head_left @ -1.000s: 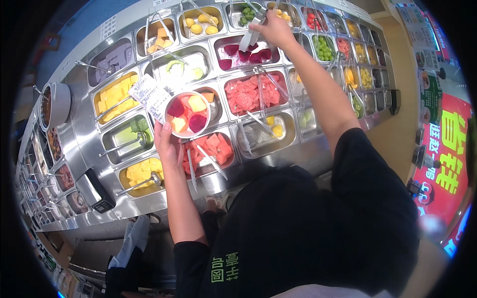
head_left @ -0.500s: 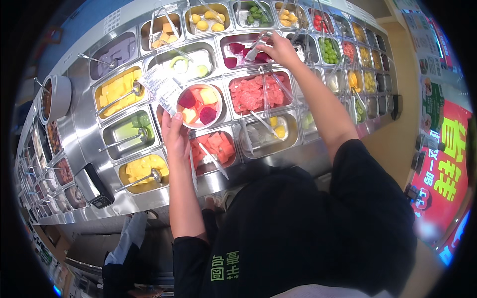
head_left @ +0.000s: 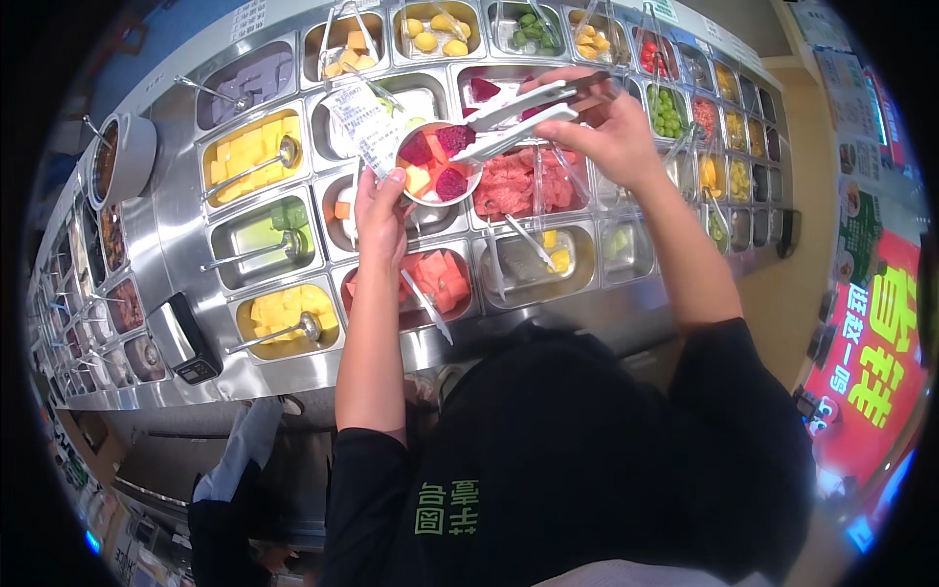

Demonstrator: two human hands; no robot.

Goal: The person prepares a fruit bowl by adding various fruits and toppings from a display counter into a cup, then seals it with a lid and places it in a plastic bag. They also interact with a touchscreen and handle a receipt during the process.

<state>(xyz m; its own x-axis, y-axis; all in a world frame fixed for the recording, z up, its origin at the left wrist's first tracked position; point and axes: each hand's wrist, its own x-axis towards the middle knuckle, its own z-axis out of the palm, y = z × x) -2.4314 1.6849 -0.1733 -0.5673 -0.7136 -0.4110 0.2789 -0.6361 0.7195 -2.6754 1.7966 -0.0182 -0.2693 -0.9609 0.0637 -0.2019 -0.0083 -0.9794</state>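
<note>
Left hand (head_left: 380,210) gripping fruit cup (head_left: 437,162) and slip (head_left: 364,125) at upper centre, right hand (head_left: 611,132) squeezing tongs (head_left: 518,119) on red piece (head_left: 456,138) over cup

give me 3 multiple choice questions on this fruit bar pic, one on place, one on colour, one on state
1. Where is the cup?
A. over the trays
B. on the floor
C. behind the person

2. What colour is the fruit piece in the tongs?
A. green
B. dark magenta
C. white

3. How are the tongs?
A. lying in a tray
B. hanging on a hook
C. closed on a fruit piece

Answers: 1 A, the left hand holds it above the steel trays. 2 B, it is deep purplish red. 3 C, the right hand squeezes them on it.
</note>
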